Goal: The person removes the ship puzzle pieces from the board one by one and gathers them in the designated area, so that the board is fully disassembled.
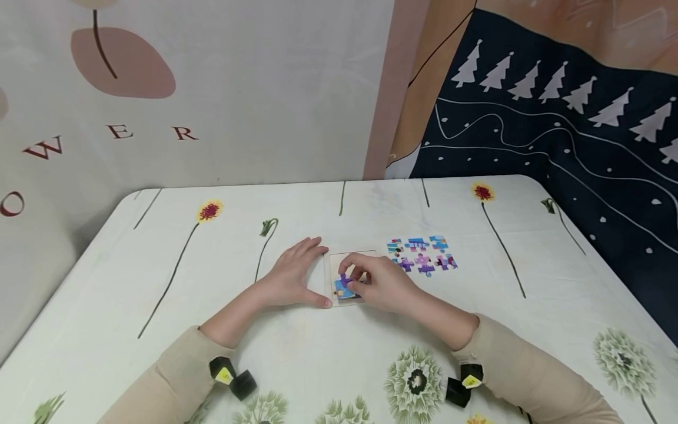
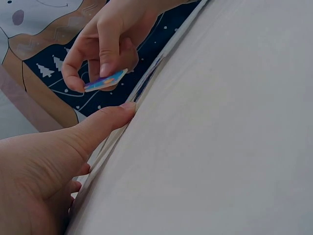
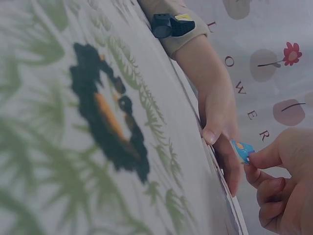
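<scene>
Desk (image 1: pixel 106 282) passable along left edge, far-left corner. Left hand (image 1: pixel 290 277) blocks left side of tray (image 1: pixel 332 263), right hand (image 1: pixel 385 282) the right; loose puzzle pieces (image 1: pixel 424 261) toward far-right corner.

Soft even light, wrist views dimmer, faint shadows

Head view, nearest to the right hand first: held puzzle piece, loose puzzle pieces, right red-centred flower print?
1. Held puzzle piece: pinched by the right hand.
2. Loose puzzle pieces: beyond, rightward.
3. Red-centred flower print: farther back, right.
</scene>
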The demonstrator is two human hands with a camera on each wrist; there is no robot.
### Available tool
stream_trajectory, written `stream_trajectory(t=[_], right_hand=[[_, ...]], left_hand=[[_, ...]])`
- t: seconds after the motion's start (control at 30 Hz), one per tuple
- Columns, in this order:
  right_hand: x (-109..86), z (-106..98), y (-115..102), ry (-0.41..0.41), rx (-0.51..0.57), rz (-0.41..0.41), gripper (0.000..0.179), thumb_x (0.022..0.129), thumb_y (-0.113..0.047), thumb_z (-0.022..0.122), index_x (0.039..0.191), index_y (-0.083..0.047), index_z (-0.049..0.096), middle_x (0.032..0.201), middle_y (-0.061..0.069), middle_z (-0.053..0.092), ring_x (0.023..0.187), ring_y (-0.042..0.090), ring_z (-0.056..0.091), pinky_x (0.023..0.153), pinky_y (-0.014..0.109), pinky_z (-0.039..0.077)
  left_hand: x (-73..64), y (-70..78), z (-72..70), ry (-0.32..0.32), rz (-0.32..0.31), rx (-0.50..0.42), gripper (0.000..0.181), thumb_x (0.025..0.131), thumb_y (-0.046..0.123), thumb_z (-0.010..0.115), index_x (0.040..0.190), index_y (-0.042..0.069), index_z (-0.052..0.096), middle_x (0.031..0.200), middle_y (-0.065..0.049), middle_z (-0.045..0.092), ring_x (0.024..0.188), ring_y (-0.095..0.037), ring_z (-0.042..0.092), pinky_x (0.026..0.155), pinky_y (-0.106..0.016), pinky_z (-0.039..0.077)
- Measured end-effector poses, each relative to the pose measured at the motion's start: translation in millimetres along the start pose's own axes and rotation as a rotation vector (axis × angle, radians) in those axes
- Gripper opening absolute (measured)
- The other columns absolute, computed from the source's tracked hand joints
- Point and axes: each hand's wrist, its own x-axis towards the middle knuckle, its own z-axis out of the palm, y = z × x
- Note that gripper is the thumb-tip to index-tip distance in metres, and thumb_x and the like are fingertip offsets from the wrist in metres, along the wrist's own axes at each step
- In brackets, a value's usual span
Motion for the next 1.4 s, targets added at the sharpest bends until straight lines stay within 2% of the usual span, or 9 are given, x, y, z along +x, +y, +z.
stream_trajectory(t=[0.3, 0.53, 0.9, 1.0, 1.13, 1.23, 1.4], right_hand=[[-19.0, -12, 8, -0.016, 0.018, 0.032, 0.021, 0.09, -0.008, 0.064, 0.107, -0.02, 0.061, 0.079, -0.01, 0.061, 0.057, 0.009, 0.049, 0.055, 0.029, 0.043], [-34.7, -27, 16, -0.028, 0.036, 0.084, 0.024, 0.091, -0.005, 0.061, 0.11, -0.021, 0.06, 0.083, -0.005, 0.061, 0.049, 0.008, 0.039, 0.05, 0.027, 0.038], [-53.7, -42, 30, -0.01, 0.015, 0.141, 0.024, 0.09, -0.004, 0.063, 0.111, -0.017, 0.061, 0.085, -0.003, 0.061, 0.049, 0.009, 0.039, 0.049, 0.026, 0.038], [-57.6, -46, 34, 0.009, 0.017, 0.154, 0.024, 0.09, -0.004, 0.064, 0.111, -0.016, 0.062, 0.085, -0.003, 0.062, 0.053, 0.011, 0.046, 0.05, 0.026, 0.041], [-61.6, -50, 42, 0.028, 0.034, 0.153, 0.023, 0.088, -0.002, 0.065, 0.109, -0.013, 0.064, 0.085, -0.002, 0.062, 0.067, 0.015, 0.055, 0.054, 0.027, 0.044], [-63.3, -52, 47, 0.033, 0.043, 0.158, 0.022, 0.088, -0.002, 0.066, 0.107, -0.012, 0.065, 0.084, -0.002, 0.062, 0.074, 0.016, 0.055, 0.057, 0.027, 0.044], [-63.5, -54, 56, 0.036, 0.041, 0.17, 0.022, 0.088, -0.001, 0.066, 0.107, -0.012, 0.065, 0.082, -0.002, 0.061, 0.075, 0.017, 0.055, 0.059, 0.028, 0.045]], left_hand=[[0.5, 1.3, -0.6, -0.003, -0.009, 0.006, 0.104, 0.063, 0.052, 0.084, 0.144, 0.007, 0.038, 0.155, -0.014, 0.022, 0.143, -0.033, 0.01, 0.112, -0.054, 0.012], [0.9, 1.0, 0.1, -0.003, -0.015, 0.007, 0.104, 0.062, 0.052, 0.084, 0.144, 0.007, 0.038, 0.155, -0.014, 0.021, 0.143, -0.033, 0.01, 0.112, -0.053, 0.011], [1.0, 0.4, 1.8, -0.008, -0.019, 0.009, 0.104, 0.062, 0.052, 0.084, 0.144, 0.009, 0.038, 0.156, -0.013, 0.02, 0.144, -0.031, 0.008, 0.113, -0.052, 0.01], [1.2, 0.1, 2.4, -0.007, -0.017, 0.009, 0.104, 0.062, 0.052, 0.084, 0.144, 0.009, 0.038, 0.156, -0.013, 0.02, 0.144, -0.031, 0.008, 0.113, -0.052, 0.01], [0.9, -0.2, 2.4, -0.009, -0.02, 0.008, 0.104, 0.062, 0.052, 0.084, 0.145, 0.008, 0.037, 0.156, -0.012, 0.02, 0.144, -0.031, 0.008, 0.113, -0.052, 0.01], [0.6, -0.1, 2.1, -0.01, -0.021, 0.008, 0.104, 0.062, 0.052, 0.084, 0.145, 0.008, 0.037, 0.156, -0.012, 0.019, 0.144, -0.031, 0.008, 0.113, -0.052, 0.01], [0.3, 0.4, 1.4, -0.012, -0.024, 0.01, 0.105, 0.062, 0.053, 0.083, 0.145, 0.008, 0.037, 0.156, -0.012, 0.019, 0.144, -0.03, 0.008, 0.113, -0.052, 0.01]])
